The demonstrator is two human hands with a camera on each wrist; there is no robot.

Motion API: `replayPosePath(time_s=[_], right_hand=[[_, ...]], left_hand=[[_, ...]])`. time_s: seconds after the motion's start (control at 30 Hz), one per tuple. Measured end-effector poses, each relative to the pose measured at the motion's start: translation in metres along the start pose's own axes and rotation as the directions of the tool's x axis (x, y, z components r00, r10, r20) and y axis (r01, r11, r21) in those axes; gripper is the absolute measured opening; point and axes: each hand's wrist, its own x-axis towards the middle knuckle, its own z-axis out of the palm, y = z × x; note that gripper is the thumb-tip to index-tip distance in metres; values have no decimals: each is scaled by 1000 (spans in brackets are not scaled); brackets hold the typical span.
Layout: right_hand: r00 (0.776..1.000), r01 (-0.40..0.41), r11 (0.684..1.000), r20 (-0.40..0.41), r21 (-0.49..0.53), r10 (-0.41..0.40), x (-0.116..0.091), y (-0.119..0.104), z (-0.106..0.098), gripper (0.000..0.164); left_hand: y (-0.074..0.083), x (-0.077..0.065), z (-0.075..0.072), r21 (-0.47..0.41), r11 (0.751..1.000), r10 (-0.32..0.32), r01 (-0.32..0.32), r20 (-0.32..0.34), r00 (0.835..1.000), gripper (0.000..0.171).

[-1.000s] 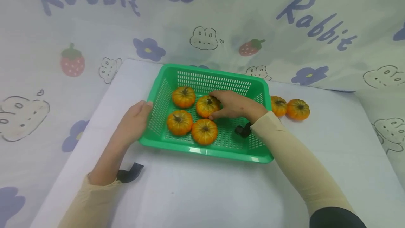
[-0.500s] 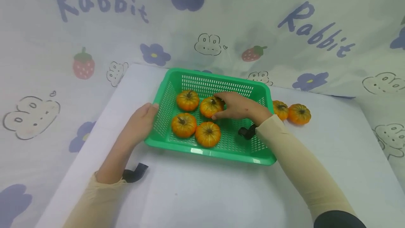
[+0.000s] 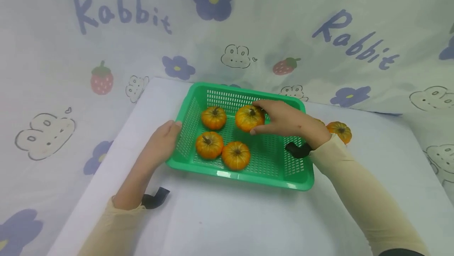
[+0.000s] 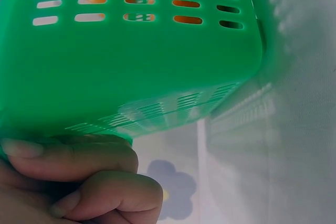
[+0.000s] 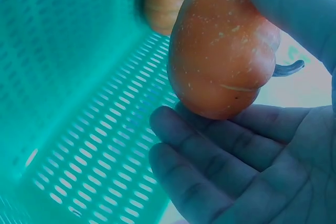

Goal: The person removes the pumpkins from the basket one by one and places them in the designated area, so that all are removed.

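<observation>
A green plastic basket (image 3: pixel 220 172) with slotted walls stands on the white table. At its left end my left hand (image 3: pixel 159 145) grips the rim; curled fingers (image 4: pixel 105 156) show beneath the edge in the left wrist view. Over the basket floor, my right hand (image 3: pixel 285 120) holds a small orange pumpkin (image 3: pixel 249 121) between thumb and fingers. The right wrist view shows this pumpkin (image 5: pixel 220 51) raised off the slotted bottom, its stem toward the palm. Three more pumpkins sit in the basket: one back left (image 3: pixel 214 118), one front left (image 3: pixel 209 145) and one front middle (image 3: pixel 236 156).
Outside the basket on the right lies a pumpkin (image 3: pixel 340 131); another beside it is mostly hidden by my right wrist. A white curtain (image 3: pixel 248 23) printed with flowers and rabbits hangs behind the table (image 3: pixel 213 216). Black straps (image 3: pixel 156 199) stick out at both wrists.
My right hand has lifted its pumpkin off the basket floor and moved slightly right with it. My left hand keeps its grip on the rim. The head view has shifted a little.
</observation>
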Motion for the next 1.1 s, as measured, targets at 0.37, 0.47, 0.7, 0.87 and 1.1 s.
replayPosePath(time_s=[0.37,0.47,0.7,0.87,1.1], right_hand=[[993,-24,996,-109,90,34,-50,7,-20,88],[988,-33,993,-146,114,50,-66,10,-25,87],[962,-99,980,-235,172,138,-108,26,-21,86],[935,-153,969,-289,194,205,-136,42,-9,86],[900,-202,963,-354,178,254,-168,62,8,85]], left_hand=[[-2,0,0,16,1000,10,-10,-1,1000,58],[-2,0,0,21,1000,12,-12,-7,1000,59],[-2,0,0,15,1000,15,-15,-8,1000,60],[-3,1,1,19,1000,16,-15,-7,1000,60],[-3,2,1,32,999,7,-7,-14,1000,62]])
